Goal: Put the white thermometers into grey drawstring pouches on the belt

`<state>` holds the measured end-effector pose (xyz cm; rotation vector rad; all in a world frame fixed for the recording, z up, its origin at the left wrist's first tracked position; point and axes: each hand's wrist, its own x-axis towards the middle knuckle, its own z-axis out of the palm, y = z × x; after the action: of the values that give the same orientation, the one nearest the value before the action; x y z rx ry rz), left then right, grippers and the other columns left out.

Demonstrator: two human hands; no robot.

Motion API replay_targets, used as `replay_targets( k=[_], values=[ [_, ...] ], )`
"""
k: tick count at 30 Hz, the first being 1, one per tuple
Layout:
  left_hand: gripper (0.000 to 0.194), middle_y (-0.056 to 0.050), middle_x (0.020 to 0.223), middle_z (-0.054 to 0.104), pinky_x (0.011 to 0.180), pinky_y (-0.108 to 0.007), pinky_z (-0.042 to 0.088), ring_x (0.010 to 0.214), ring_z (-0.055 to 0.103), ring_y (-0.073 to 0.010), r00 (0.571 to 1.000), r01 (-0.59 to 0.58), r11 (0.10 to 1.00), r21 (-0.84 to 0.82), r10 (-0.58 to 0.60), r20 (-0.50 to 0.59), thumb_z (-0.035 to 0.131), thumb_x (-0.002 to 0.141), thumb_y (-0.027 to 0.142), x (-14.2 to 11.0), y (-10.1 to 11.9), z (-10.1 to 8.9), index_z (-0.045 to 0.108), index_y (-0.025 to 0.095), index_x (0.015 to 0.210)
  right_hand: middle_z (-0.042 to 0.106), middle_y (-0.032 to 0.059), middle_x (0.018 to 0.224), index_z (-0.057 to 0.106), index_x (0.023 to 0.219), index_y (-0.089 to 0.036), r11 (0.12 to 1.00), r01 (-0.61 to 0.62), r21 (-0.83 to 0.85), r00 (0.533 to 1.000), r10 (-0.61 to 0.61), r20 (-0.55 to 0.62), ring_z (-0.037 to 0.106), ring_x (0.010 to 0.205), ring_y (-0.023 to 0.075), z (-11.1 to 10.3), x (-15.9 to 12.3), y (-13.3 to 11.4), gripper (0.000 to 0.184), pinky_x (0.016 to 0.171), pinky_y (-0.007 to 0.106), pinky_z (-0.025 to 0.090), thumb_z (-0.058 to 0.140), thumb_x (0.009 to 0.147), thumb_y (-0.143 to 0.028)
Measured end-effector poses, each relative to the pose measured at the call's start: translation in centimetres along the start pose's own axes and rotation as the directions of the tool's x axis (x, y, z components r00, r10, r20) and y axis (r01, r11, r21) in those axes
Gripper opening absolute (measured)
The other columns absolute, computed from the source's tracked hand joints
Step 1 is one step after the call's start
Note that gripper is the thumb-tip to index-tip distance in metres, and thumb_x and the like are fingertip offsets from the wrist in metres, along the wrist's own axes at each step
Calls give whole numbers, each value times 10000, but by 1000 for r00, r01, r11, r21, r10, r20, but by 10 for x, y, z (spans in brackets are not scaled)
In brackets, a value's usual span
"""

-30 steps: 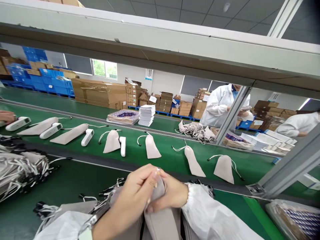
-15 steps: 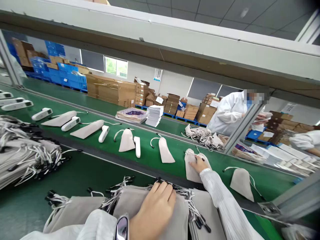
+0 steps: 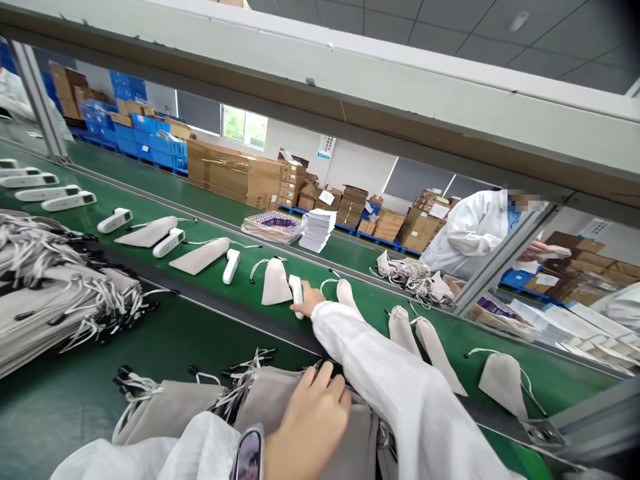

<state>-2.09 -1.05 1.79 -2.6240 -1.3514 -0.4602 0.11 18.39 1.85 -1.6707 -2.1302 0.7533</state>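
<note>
My right hand (image 3: 311,299) reaches across to the green belt, its fingers closed around a white handheld thermometer (image 3: 296,293). Right beside that thermometer lies a pale drawstring bag (image 3: 276,283). My left hand (image 3: 316,420) rests on a stack of grey drawstring bags (image 3: 267,390) in front of me. Its fingers are bent together over the top bag's far edge, by the black cord toggles; the fingertips are partly hidden. My right sleeve covers part of the stack and part of another pale bag (image 3: 347,293).
More thermometers (image 3: 69,200) and pale bags (image 3: 200,257) lie along the belt. A large heap of grey bags (image 3: 65,293) is at left. Metal posts (image 3: 510,257) and a long shelf (image 3: 320,73) frame the line. Across it, a person in white (image 3: 473,230) handles something.
My right hand has left the pale bags at right and moved left to a thermometer. Two bags now lie apart where it was. My left hand stays on the stack; belt items appear further right.
</note>
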Motion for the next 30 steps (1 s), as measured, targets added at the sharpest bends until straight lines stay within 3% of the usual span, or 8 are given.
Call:
replay_targets(
  k=[4, 9, 15, 20, 23, 26, 28, 30],
  values=[
    [76, -40, 781, 563, 629, -305, 348, 790, 465, -217, 987, -91, 988, -128, 106, 121, 514, 701, 87, -5, -13, -33, 520, 146, 748, 551, 121, 1014, 486, 1038, -137, 980, -79, 185, 997, 81, -1, 488, 1029, 289, -1, 3, 4, 565, 860, 417, 361, 688, 512, -103],
    [80, -23, 752, 567, 604, -274, 327, 717, 503, -187, 966, -66, 975, -214, 116, 231, 467, 747, 88, 2, -23, -64, 500, 157, 727, 590, 60, 874, 252, 1251, -171, 847, -19, 531, 1000, 12, 16, 603, 830, 207, -55, -53, 42, 747, 679, 354, 494, 640, 614, -213],
    [178, 16, 669, 497, 531, -223, 287, 654, 474, -146, 965, 2, 884, -468, 122, 233, 472, 802, 291, 35, -17, -81, 443, 168, 676, 588, -17, 844, -11, 1287, -373, 277, 243, 930, 943, -293, -159, 615, 766, 179, -120, -149, 57, 1013, 668, 372, 498, 686, 580, -172],
    [222, 34, 679, 448, 565, -217, 295, 629, 419, -113, 973, -91, 803, -589, 197, 117, 378, 854, 301, 47, -3, -80, 432, 171, 682, 549, -67, 775, -74, 1244, -437, 108, 334, 936, 921, -247, -300, 613, 751, 157, -128, -171, 59, 1088, 687, 360, 493, 699, 550, -113],
    [190, 23, 725, 429, 613, -219, 317, 680, 416, -117, 991, -100, 773, -626, 136, 9, 370, 859, 273, 49, 4, -71, 449, 174, 718, 531, -73, 772, 39, 1200, -451, 99, 300, 949, 935, -227, -272, 610, 731, 160, -124, -171, 57, 969, 650, 363, 496, 701, 559, -150],
    [165, 5, 774, 417, 690, -231, 346, 749, 430, -127, 993, -96, 734, -672, 25, -114, 387, 853, 268, 52, 5, -60, 468, 171, 747, 516, -68, 794, 263, 1081, -388, 139, 304, 942, 940, -205, -273, 590, 679, 129, -120, -169, 56, 628, 585, 305, 493, 672, 613, -296],
    [158, -12, 830, 406, 742, -243, 359, 797, 436, -133, 977, -81, 714, -695, -80, -196, 393, 849, 269, 54, 4, -53, 486, 167, 773, 498, -53, 740, 415, 933, -283, 302, 284, 910, 946, -242, -215, 548, 607, 93, -116, -167, 59, 367, 503, 223, 460, 614, 655, -414],
    [164, -25, 889, 385, 749, -248, 374, 789, 438, -127, 958, -45, 710, -703, -170, -232, 390, 849, 273, 55, 0, -49, 504, 163, 804, 468, -33, 652, 485, 783, -204, 535, 211, 818, 958, -278, -65, 493, 529, 76, -113, -164, 64, 335, 409, 176, 398, 520, 689, -523]
  ],
)
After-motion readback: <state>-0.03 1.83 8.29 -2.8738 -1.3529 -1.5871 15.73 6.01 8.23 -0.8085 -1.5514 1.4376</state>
